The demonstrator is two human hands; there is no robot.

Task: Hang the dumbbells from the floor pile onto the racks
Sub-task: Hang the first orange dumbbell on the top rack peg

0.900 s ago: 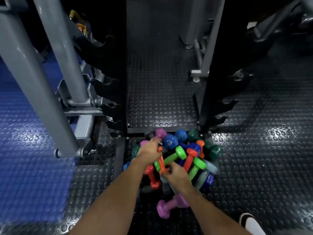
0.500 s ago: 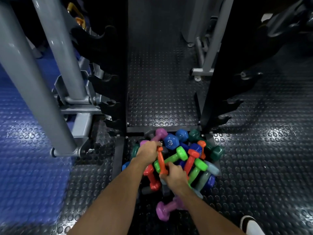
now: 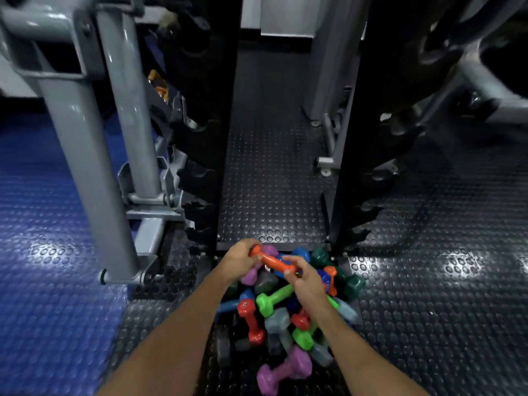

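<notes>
Head view
Orange dumbbell (image 3: 273, 263): held above the pile, just below the middle of the frame; its long axis runs from upper left to lower right, nearly level, one end in each hand.
Left hand (image 3: 242, 257): fingers curled round the upper-left end of the orange dumbbell.
Right hand (image 3: 303, 275): fingers and thumb curled round the lower-right end; that head is mostly hidden by the fingers.
Pile of dumbbells (image 3: 281, 318): on the studded black floor (image 3: 271, 178) in the lower centre, lying every way; a green one (image 3: 273, 298) points up to the right, a red one (image 3: 251, 320) runs nearly top to bottom, a purple one (image 3: 284, 370) lies nearest the bottom edge.
Left rack (image 3: 213, 124): black upright left of centre, with empty cradles down its left side.
Right rack (image 3: 353, 138): black upright right of centre, with cradles on its right side; the upper ones are dark and blurred, so perhaps empty.
Grey machine frame (image 3: 85, 138): fills the upper left.
</notes>
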